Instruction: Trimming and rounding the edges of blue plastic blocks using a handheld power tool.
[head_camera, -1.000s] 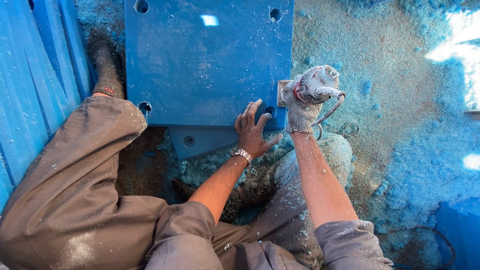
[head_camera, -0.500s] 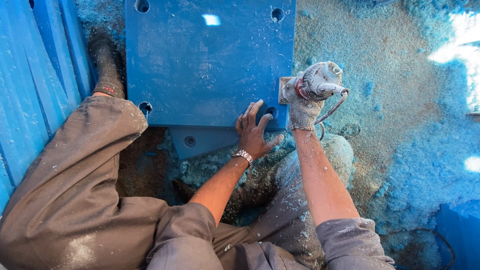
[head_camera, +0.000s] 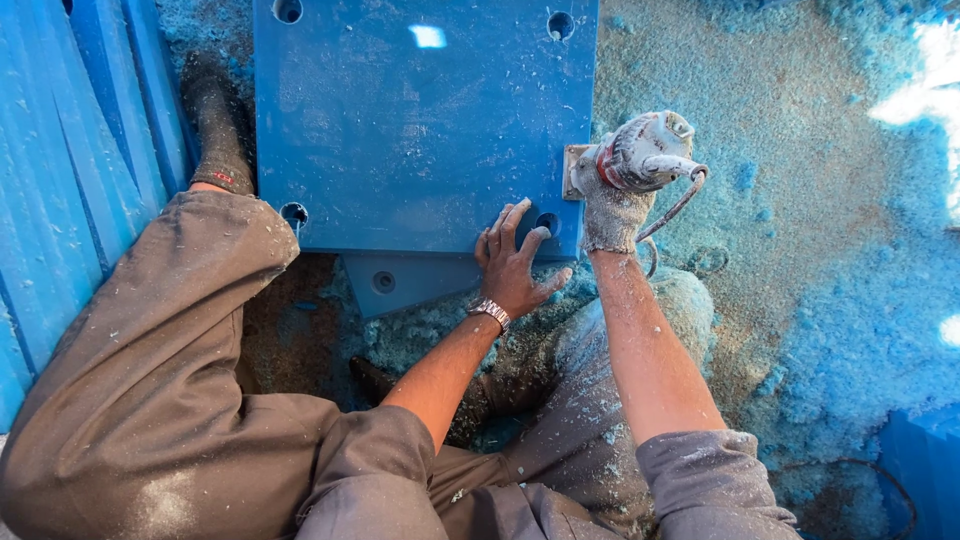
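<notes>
The bare left hand (head_camera: 515, 262) lies flat, fingers spread, on the blue panel (head_camera: 420, 130), while the gloved right hand (head_camera: 612, 205) is clamped around a dusty power tool (head_camera: 645, 152) at the panel's edge

A dusty grey power tool (head_camera: 640, 152) presses the right edge of a flat blue slab (head_camera: 420, 130)

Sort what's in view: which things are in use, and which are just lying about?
In use: blue panel, held flat by left hand; power tool at the panel's right edge, gripped by gloved right hand.
Lying about: blue shavings; stacked blue boards; smaller blue piece.
</notes>
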